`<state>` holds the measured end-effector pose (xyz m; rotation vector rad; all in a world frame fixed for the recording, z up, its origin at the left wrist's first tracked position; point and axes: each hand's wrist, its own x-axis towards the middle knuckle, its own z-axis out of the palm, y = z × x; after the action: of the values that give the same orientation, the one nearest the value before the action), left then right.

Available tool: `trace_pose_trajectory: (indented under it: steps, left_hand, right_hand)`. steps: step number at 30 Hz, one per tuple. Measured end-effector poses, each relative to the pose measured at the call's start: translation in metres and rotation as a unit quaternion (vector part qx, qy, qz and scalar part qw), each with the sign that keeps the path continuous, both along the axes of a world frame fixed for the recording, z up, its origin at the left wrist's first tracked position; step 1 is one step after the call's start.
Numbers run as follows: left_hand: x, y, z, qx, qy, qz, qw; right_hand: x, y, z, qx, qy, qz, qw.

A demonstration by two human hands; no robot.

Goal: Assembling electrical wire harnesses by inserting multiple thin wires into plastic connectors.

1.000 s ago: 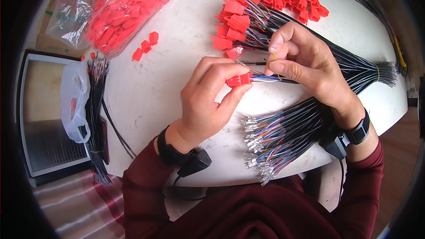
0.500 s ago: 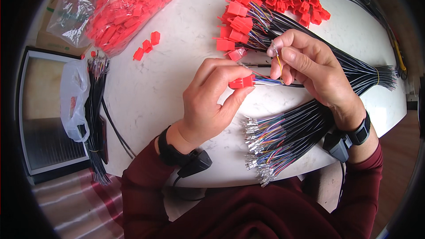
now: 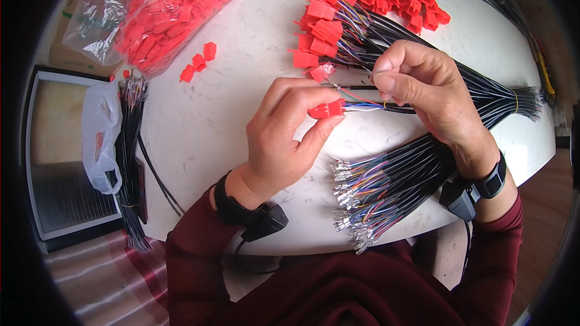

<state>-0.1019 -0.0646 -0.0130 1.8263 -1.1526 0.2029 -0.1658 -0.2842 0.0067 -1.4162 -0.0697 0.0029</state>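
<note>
Rightward from three loose red housings (image 3: 199, 62) at upper left, white tabletop (image 3: 223, 124) stretches to the left hand (image 3: 279, 136), gripping a red connector (image 3: 327, 108) at centre. Its long axis runs nearly level, wired end pointing right. The right hand (image 3: 428, 87) pinches a thin wire, mostly hidden, above a cable bundle (image 3: 402, 181); the table's curved edge lies farther right.

A small, boxy red plastic connector housing (image 3: 327, 109) is pinched in the left hand (image 3: 279, 131), thin multicoloured plastic-coated wires (image 3: 362, 105) extending from it toward the right hand (image 3: 428, 87).
</note>
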Motion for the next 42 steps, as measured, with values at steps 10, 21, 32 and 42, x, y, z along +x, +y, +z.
trace_pose_trajectory:
  steps: [10, 21, 32, 42]
  left_hand:
    - [0.001, 0.000, -0.003, 0.001, -0.004, -0.005, 1.000]
    - [0.004, -0.004, -0.008, -0.028, -0.008, -0.003, 1.000]
    - [0.002, -0.002, -0.007, -0.022, 0.001, -0.009, 1.000]
    - [0.000, -0.001, -0.006, -0.009, 0.024, -0.014, 1.000]
  right_hand:
    - [-0.005, 0.005, 0.003, -0.110, -0.052, -0.025, 0.992]
    - [-0.007, 0.007, 0.004, -0.380, -0.266, -0.039, 0.885]
    - [-0.007, 0.009, 0.002, -0.391, -0.316, -0.047, 0.863]
    - [-0.007, 0.007, 0.001, -0.415, -0.327, -0.029, 0.848]
